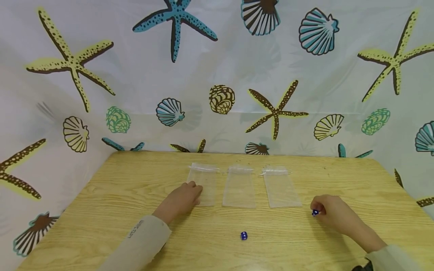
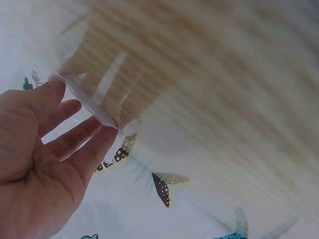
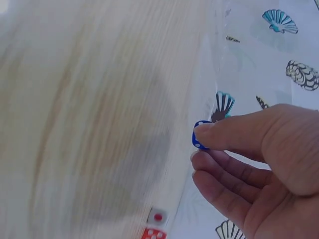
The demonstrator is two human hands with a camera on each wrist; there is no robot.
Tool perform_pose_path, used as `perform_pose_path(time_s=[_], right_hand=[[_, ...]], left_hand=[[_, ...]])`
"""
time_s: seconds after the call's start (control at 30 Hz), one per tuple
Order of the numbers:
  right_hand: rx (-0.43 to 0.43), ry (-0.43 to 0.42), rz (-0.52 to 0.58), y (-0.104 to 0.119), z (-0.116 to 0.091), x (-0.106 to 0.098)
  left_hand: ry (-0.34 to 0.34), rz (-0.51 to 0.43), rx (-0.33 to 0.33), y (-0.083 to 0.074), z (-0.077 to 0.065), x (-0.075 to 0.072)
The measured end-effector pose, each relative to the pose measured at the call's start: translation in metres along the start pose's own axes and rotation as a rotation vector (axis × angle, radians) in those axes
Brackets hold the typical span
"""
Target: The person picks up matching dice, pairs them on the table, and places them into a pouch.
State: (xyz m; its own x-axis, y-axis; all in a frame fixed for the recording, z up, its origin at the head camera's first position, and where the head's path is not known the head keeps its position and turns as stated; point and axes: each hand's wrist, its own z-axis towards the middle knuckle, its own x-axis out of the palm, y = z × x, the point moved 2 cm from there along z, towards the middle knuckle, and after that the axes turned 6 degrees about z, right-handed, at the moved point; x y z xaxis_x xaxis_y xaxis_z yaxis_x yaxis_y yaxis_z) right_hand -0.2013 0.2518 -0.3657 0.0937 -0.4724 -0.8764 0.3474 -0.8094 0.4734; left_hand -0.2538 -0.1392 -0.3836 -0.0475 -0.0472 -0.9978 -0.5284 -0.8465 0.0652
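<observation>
In the head view my left hand (image 1: pixel 181 197) rests at the lower left part of a sheer white drawstring pouch (image 1: pixel 208 188). The left wrist view shows that hand's (image 2: pixel 45 149) extended thumb and fingertips touching the pouch's pale edge (image 2: pixel 89 103). My right hand (image 1: pixel 333 212) pinches a blue die (image 3: pixel 197 134) with white pips between thumb and fingers, just above the table, right of the pouches. Another blue die (image 1: pixel 244 236) lies on the table in front of the pouches. Two more sheer pouches, a middle one (image 1: pixel 239 190) and a right one (image 1: pixel 283 190), lie flat in the row.
A wood-grain table (image 1: pixel 135 177) carries everything. Behind and beside it hangs a white cloth (image 1: pixel 196 79) printed with starfish and shells. Low in the right wrist view appear a white die (image 3: pixel 156 216) with a red pip and a red die (image 3: pixel 153 233).
</observation>
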Motion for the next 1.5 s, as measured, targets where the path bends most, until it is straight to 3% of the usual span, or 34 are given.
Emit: perform_pose_path(time_s=[0.2, 0.4, 0.93, 1.5], right_hand=[[-0.037, -0.004, 0.030, 0.021, 0.008, 0.010], [-0.114, 0.005, 0.070, 0.042, 0.015, 0.020], [-0.242, 0.065, 0.151, 0.089, 0.028, 0.050], [-0.281, 0.099, 0.167, 0.116, 0.032, 0.074]], left_hand=[[0.006, 0.031, -0.010, 0.001, 0.002, 0.002], [0.041, 0.002, -0.026, 0.001, 0.004, 0.003], [0.041, -0.003, -0.033, 0.001, 0.006, 0.004], [0.011, -0.009, -0.023, 0.001, 0.004, 0.004]])
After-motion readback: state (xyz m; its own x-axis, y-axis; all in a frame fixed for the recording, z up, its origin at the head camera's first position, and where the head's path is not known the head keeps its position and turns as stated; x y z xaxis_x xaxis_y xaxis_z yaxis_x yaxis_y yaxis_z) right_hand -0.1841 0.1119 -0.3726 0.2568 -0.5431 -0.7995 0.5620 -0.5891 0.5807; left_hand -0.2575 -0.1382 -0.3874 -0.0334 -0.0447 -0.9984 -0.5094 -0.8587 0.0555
